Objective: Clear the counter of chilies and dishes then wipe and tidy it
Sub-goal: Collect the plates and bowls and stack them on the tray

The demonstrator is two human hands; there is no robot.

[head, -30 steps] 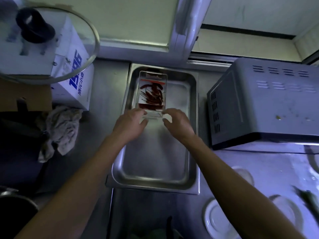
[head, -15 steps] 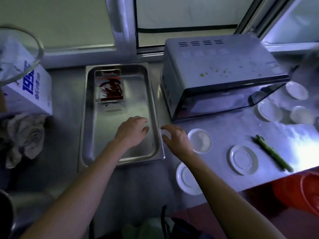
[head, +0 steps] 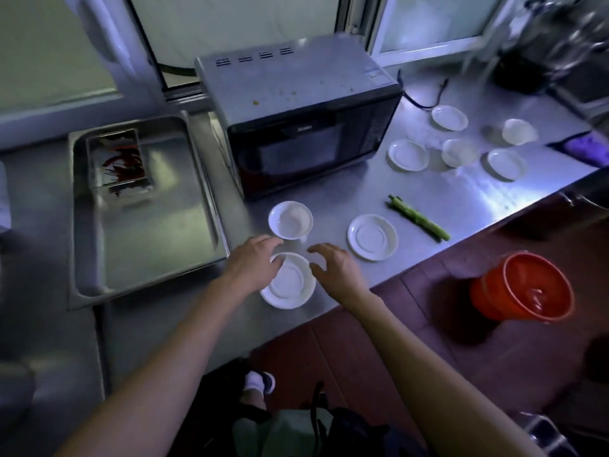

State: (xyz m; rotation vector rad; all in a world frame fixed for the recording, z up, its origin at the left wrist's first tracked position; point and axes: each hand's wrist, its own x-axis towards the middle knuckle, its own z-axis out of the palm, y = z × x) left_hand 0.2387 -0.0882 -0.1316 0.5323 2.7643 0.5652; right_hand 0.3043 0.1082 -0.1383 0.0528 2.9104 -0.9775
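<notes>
Both hands over the near white saucer (head: 290, 285) at the counter (head: 461, 196) edge: left hand (head: 252, 263) on its left rim, right hand (head: 333, 267) just right of it, fingers loosely spread, gripping nothing. Small white bowl (head: 290, 220) just behind. Red chilies (head: 123, 163) in clear container (head: 119, 161) inside steel tray (head: 145, 225), left of microwave (head: 303, 127). Green chili (head: 418, 218) lies on counter to the right.

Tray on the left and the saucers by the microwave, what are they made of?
Tray: looks like stainless steel, brushed grey with soft reflections and a rolled rim. Saucers: probably glazed ceramic, plain glossy white, though melamine can't be ruled out.
</notes>
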